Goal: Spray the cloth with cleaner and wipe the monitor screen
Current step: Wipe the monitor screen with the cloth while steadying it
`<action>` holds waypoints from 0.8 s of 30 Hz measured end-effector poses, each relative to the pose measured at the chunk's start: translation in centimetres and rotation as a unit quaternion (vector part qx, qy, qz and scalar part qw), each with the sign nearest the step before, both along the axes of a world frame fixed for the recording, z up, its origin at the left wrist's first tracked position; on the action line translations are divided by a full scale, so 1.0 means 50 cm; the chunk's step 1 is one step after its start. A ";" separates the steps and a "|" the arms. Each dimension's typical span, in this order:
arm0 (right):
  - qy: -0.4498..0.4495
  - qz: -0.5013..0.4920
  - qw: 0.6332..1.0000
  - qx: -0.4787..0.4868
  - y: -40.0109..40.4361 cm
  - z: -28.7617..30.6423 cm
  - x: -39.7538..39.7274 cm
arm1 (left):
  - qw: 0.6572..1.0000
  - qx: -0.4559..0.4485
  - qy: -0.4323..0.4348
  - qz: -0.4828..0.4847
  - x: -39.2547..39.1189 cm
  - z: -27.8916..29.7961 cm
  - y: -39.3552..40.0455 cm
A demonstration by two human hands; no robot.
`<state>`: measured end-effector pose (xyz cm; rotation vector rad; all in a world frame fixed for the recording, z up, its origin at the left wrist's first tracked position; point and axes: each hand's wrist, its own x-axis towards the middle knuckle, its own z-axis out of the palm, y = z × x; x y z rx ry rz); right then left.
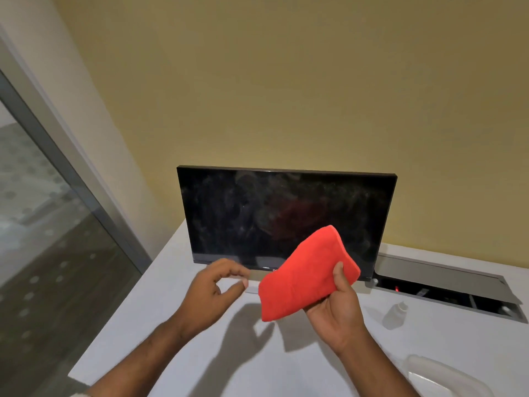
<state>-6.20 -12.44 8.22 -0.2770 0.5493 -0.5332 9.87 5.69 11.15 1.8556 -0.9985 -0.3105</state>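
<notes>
- Bare forearms reach in from the near edge of the white tabletop [160, 333]; on the left, the left hand [213, 293] hovers empty above it, fingers loosely curled, holding nothing.
- Just right of it, the right hand [335, 308] pinches a folded red microfibre cloth [307, 275], thumb on its front face, lifted clear of the table.
- Behind both stands the black flat monitor screen [283, 213], dark and visibly smeared, apparently unwiped.
- Farther right, a small translucent spray bottle [396, 313] stands untouched, near the right hand but apart from it.
- Judging by this, spraying is the step in hand: the free hand would need to cross for the bottle.
</notes>
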 end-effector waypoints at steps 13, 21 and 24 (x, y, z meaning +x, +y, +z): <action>0.113 -0.103 0.948 -0.280 0.050 0.097 0.164 | 0.933 0.131 -0.330 0.066 0.386 0.116 -0.002; 0.213 -0.150 0.880 -0.397 0.085 0.124 0.288 | 0.916 0.127 -0.378 -0.036 0.498 0.106 -0.048; 0.235 -0.162 0.844 -0.454 0.092 0.122 0.333 | 0.925 0.098 -0.365 -0.051 0.509 0.095 -0.049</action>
